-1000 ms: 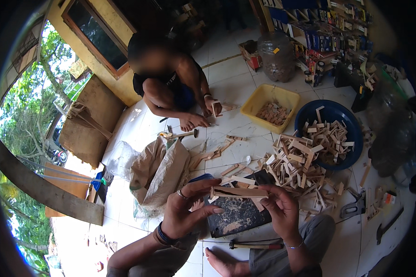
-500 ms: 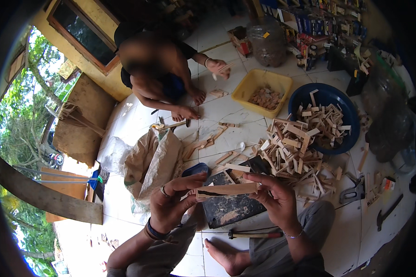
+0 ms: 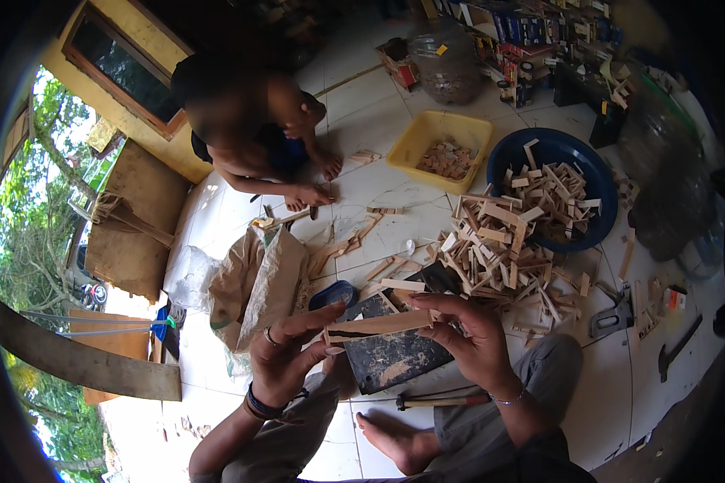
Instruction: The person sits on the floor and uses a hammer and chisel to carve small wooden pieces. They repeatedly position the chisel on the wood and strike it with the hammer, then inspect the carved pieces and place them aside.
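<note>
Narrow wooden piece (image 3: 379,326) held up in front of the body, above a black board (image 3: 407,362) on the tiled floor. Long axis runs left-right, right end slightly higher in view. A dark streak shows along its left part; gap or mark cannot be told. Left end is pinched by the left hand (image 3: 286,354), thumb below, fingers above. Right end is gripped by the right hand (image 3: 469,342) between thumb and fingers.

Containers: yellow tub (image 3: 400,157) partly filled with small wood chips. Blue basin (image 3: 602,229) loaded with assembled-looking wooden pieces; more are heaped beside it in a loose pile (image 3: 487,249). Small blue dish (image 3: 333,296) placed left of the board, contents too small to tell. Pale woven sack (image 3: 262,270) slumped left of that dish. Translucent plastic bag (image 3: 451,68) is seen behind the tub, filling unclear.

Labels: plain yellow tag (image 3: 441,50) carried by the bag. Blue and red packages (image 3: 532,32) are stacked top right, print too small to be made out.
</note>
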Tool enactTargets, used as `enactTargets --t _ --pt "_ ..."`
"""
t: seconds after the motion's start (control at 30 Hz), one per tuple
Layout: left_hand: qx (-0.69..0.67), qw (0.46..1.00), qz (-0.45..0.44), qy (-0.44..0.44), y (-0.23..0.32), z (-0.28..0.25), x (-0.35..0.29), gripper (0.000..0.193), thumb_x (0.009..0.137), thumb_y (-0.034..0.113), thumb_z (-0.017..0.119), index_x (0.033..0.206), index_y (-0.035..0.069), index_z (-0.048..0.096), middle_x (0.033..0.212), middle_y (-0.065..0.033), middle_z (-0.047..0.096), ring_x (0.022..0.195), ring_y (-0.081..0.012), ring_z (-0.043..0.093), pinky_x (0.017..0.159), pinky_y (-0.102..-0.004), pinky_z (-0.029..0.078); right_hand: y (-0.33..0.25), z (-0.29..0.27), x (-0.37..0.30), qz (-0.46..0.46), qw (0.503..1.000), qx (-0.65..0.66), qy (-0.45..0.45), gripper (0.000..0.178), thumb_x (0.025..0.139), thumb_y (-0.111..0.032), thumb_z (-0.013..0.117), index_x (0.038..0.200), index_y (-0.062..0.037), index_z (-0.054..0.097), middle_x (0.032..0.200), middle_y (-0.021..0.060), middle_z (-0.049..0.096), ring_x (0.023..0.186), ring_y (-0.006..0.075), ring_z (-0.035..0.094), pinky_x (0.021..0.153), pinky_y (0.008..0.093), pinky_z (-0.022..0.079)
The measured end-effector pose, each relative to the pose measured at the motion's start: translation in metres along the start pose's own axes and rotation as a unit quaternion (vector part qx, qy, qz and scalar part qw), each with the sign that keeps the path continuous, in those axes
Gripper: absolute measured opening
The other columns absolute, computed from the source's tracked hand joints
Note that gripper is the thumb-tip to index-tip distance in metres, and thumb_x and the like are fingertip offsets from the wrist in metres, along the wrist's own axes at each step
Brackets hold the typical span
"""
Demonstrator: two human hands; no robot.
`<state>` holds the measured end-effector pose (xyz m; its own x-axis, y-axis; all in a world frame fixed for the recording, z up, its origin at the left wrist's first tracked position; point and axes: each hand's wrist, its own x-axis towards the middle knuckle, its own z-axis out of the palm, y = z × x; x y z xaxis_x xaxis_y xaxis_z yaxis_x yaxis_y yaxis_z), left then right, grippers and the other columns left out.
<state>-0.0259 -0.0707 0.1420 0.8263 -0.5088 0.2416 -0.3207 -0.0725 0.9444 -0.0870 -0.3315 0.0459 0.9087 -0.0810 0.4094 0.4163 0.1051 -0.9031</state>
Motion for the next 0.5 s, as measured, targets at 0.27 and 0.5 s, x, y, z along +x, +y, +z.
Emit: enactTargets --t 0.27,0.5 --pt "0.093 0.995 0.011 -0.038 -0.005 -0.014 -0.007 0.023 0.091 -0.008 0.072 0.112 -0.005 0.062 0.123 -0.0238 0.069 0.118 -0.0303 0.068 0.103 -0.0408 0.056 0.002 0.007 0.003 -0.046 0.997 -0.062 0.028 0.034 0.090 -0.001 0.077 0.122 -0.0067 0.071 0.118 0.0052 0.076 0.085 0.0104 0.068 0.070 0.0251 0.053" --pt "0.098 0.995 0.001 -0.001 -0.008 -0.027 -0.005 0.020 0.094 -0.004 0.072 0.111 -0.003 0.061 0.117 -0.0233 0.072 0.110 -0.0256 0.071 0.097 -0.0371 0.057 0.003 0.019 0.002 -0.102 0.987 -0.123 0.000 0.030 0.087 -0.008 0.080 0.115 -0.0088 0.072 0.110 0.0041 0.076 0.094 0.0217 0.075 0.074 0.0337 0.059"
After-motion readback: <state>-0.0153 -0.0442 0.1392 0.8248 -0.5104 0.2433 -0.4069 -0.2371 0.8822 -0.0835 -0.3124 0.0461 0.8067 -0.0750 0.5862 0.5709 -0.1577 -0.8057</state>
